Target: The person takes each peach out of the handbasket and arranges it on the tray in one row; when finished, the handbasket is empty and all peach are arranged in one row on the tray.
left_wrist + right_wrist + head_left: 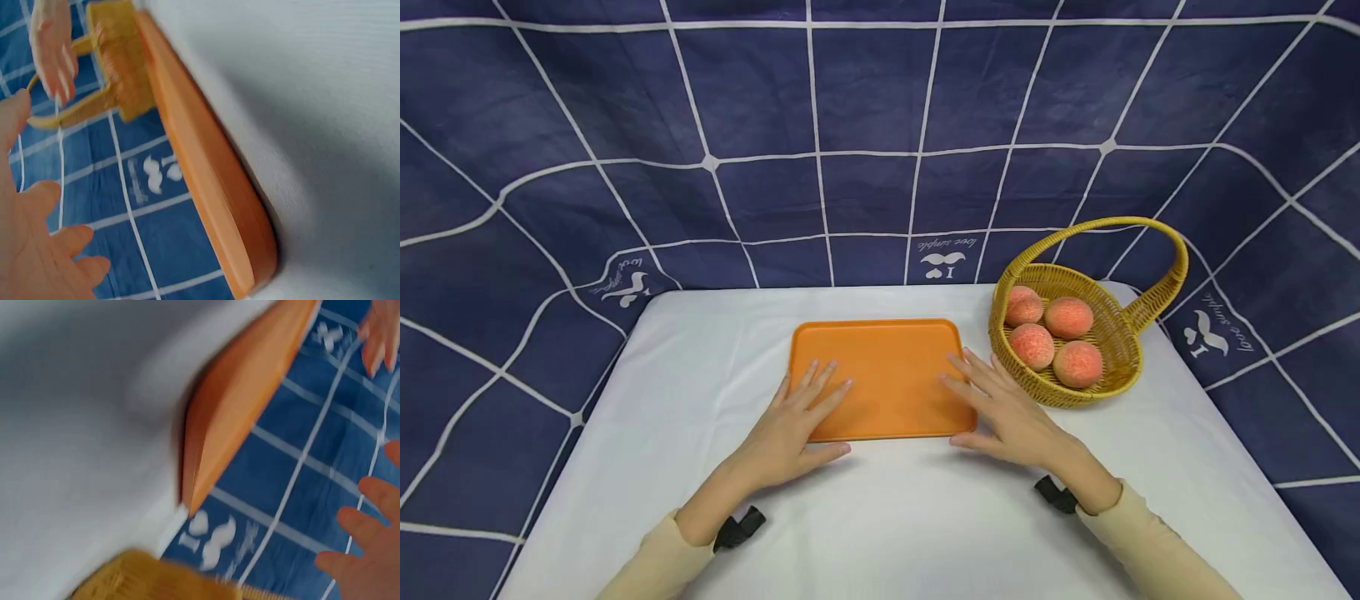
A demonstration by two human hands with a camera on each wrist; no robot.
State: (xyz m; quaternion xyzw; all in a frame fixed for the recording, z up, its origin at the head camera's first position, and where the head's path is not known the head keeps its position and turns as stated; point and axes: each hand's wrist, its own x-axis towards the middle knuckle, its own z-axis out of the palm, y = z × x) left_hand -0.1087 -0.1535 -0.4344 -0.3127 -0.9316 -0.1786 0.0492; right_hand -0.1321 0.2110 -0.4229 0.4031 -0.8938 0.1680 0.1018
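Observation:
An orange rectangular tray [887, 375] lies flat on the white tabletop. My left hand [790, 429] hovers over its left end with fingers spread, holding nothing. Over the right end is my right hand [1000, 408], fingers also spread and nothing in its grasp. Both wrist views show the tray's side low against the white cloth, with the left fingers [72, 240] and the right fingers [362, 528] raised apart from it. Right of the tray stands a yellow woven basket [1120, 367] with a tall handle, and several peaches [1069, 317] sit inside it.
White cloth [880, 517] covers the table, its far edge meeting a dark blue curtain [872, 100] with white grid lines. The curtain also hangs along both sides. The basket's handle [1176, 258] arches up at the back right. Black straps [741, 529] are on both wrists.

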